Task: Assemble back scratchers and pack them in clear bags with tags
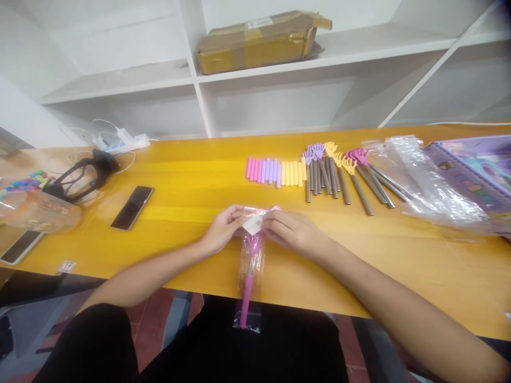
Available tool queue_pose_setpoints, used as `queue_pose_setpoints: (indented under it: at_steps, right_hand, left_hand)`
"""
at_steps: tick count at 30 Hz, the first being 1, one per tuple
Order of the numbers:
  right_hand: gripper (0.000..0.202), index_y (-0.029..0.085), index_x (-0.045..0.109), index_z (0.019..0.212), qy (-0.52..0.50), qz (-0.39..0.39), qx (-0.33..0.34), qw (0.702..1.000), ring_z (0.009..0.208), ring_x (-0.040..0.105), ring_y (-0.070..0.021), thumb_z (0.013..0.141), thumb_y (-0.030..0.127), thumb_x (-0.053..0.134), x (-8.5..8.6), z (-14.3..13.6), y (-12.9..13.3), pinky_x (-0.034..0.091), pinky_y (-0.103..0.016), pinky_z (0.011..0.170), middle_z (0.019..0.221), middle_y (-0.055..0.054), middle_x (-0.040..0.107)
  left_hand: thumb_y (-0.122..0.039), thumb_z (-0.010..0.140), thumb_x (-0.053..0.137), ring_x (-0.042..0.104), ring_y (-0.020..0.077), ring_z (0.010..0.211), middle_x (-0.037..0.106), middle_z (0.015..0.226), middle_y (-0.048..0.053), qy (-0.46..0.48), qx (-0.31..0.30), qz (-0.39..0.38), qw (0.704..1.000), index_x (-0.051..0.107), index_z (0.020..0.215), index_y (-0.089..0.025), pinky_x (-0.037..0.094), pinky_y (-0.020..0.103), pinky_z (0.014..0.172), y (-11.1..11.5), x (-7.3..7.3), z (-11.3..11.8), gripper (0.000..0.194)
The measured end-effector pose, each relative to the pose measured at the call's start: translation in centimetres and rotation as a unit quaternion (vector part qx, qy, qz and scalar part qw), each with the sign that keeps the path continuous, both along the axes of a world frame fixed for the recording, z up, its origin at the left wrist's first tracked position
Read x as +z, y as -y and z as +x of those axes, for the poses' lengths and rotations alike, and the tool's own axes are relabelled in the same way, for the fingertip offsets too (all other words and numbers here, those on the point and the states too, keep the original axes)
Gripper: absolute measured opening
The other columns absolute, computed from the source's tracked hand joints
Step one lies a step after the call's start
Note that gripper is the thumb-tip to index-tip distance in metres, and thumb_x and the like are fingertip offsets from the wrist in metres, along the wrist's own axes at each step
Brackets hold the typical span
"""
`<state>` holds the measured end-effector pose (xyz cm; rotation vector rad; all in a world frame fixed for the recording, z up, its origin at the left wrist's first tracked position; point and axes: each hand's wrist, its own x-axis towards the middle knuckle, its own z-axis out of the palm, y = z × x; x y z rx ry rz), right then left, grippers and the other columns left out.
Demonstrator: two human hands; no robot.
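Observation:
A pink back scratcher with a metal neck hangs inside a clear plastic bag, its handle end past the table's front edge. At the bag's upper left edge, my left hand is closed, with the bag between thumb and fingers. My right hand pinches the upper right side of the same bag; its fingertips are partly hidden. A white paper-like strip or label shows at the bag's top between both hands.
Pink, purple and yellow handle tubes lie in a row behind my hands. Right of them are scratchers with metal shafts, clear bags and a purple box. Leftward lie a phone and a plastic tub.

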<state>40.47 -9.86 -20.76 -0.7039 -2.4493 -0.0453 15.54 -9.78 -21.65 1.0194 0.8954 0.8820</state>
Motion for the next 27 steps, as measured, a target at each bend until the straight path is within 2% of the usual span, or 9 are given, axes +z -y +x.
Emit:
queue_pose_setpoints:
  at_steps: [3, 6, 9, 12, 17, 20, 22, 25, 27]
  right_hand:
    - [0.018, 0.022, 0.069, 0.102, -0.012, 0.011, -0.026, 1.000, 0.089, 0.073, -0.0205, 0.111, 0.024, 0.054, 0.0, 0.1, -0.2, 0.058, -0.034, 0.071, 0.105, -0.009, 0.079]
    - [0.011, 0.022, 0.067, 0.102, -0.049, 0.009, -0.029, 0.998, 0.098, 0.075, -0.0230, 0.108, 0.025, 0.059, -0.5, 0.1, -0.5, 0.062, -0.037, 0.076, 0.115, -0.012, 0.079]
    - [0.009, 0.023, 0.065, 0.100, -0.087, -0.059, -0.009, 0.994, 0.115, 0.075, -0.0245, 0.107, 0.027, 0.062, -1.0, 0.2, -0.7, 0.064, -0.041, 0.089, 0.128, -0.013, 0.078]
    - [0.013, 0.025, 0.062, 0.096, -0.118, -0.165, -0.014, 0.979, 0.111, 0.077, -0.0227, 0.107, 0.032, 0.060, -1.1, 0.2, -0.5, 0.065, -0.041, 0.090, 0.127, -0.011, 0.079]
    - [0.018, 0.026, 0.060, 0.097, -0.242, -0.282, -0.102, 0.923, 0.100, 0.079, -0.0225, 0.103, 0.043, 0.065, -0.1, -0.3, 0.0, 0.064, -0.039, 0.086, 0.111, -0.008, 0.081]
    - [0.030, 0.025, 0.056, 0.095, -0.328, -0.354, -0.108, 0.869, 0.087, 0.077, -0.0210, 0.099, 0.051, 0.070, 0.0, -0.7, -0.2, 0.063, -0.037, 0.079, 0.095, -0.006, 0.079]
    - [0.037, 0.025, 0.055, 0.097, -0.358, -0.411, -0.090, 0.833, 0.085, 0.075, -0.0200, 0.096, 0.058, 0.072, -0.2, -0.9, -0.5, 0.062, -0.036, 0.078, 0.093, -0.005, 0.078]
    - [0.043, 0.024, 0.056, 0.101, -0.374, -0.461, -0.071, 0.802, 0.081, 0.071, -0.0180, 0.094, 0.062, 0.074, -0.6, -1.0, -0.9, 0.060, -0.034, 0.074, 0.092, -0.004, 0.076]
    - [0.043, 0.024, 0.056, 0.100, -0.379, -0.473, -0.072, 0.792, 0.075, 0.067, -0.0164, 0.094, 0.061, 0.075, -0.7, -1.0, -1.0, 0.057, -0.032, 0.069, 0.089, -0.003, 0.073]
  left_hand:
    - [-0.051, 0.088, 0.088, 0.076, 0.0206, 0.092, 0.080, 0.109, 0.009, 0.006, -0.023, 0.014, 1.000, 0.063, 0.129, -0.020, 0.059, 0.034, 0.082, 0.1, 0.1, -0.2, 0.057]
    - [-0.048, 0.093, 0.084, 0.076, 0.0193, 0.090, 0.080, 0.111, 0.008, 0.002, -0.043, 0.038, 0.998, 0.056, 0.140, -0.023, 0.057, 0.033, 0.082, 0.3, 0.1, -0.5, 0.060]
    - [-0.045, 0.096, 0.081, 0.077, 0.0224, 0.100, 0.079, 0.119, 0.011, -0.022, -0.061, 0.068, 0.996, 0.050, 0.147, -0.024, 0.057, 0.036, 0.089, 0.6, 0.1, -0.7, 0.063]
    - [-0.042, 0.099, 0.078, 0.077, 0.0276, 0.113, 0.077, 0.128, 0.015, -0.044, -0.095, 0.086, 0.991, 0.040, 0.155, -0.026, 0.057, 0.042, 0.100, 1.0, 0.1, -0.7, 0.070]
    - [-0.036, 0.101, 0.075, 0.078, 0.0272, 0.113, 0.072, 0.135, 0.015, -0.024, -0.126, 0.099, 0.987, 0.026, 0.155, -0.034, 0.059, 0.046, 0.101, 1.4, -0.2, -0.3, 0.073]
    - [-0.030, 0.099, 0.077, 0.080, 0.0232, 0.108, 0.061, 0.149, 0.013, -0.003, -0.127, 0.111, 0.986, 0.035, 0.139, -0.035, 0.061, 0.041, 0.095, 1.5, -0.4, -0.1, 0.058]
    - [-0.026, 0.096, 0.078, 0.078, 0.0236, 0.111, 0.058, 0.151, 0.013, -0.010, -0.127, 0.122, 0.984, 0.044, 0.133, -0.032, 0.061, 0.038, 0.093, 1.5, -0.5, 0.0, 0.051]
    - [-0.021, 0.095, 0.076, 0.077, 0.0246, 0.113, 0.066, 0.141, 0.014, -0.043, -0.148, 0.119, 0.981, 0.054, 0.140, -0.029, 0.060, 0.037, 0.093, 1.4, -0.5, -0.1, 0.050]
    - [-0.019, 0.096, 0.075, 0.077, 0.0245, 0.111, 0.072, 0.129, 0.014, -0.059, -0.162, 0.111, 0.979, 0.056, 0.150, -0.029, 0.059, 0.037, 0.093, 1.3, -0.5, -0.1, 0.058]
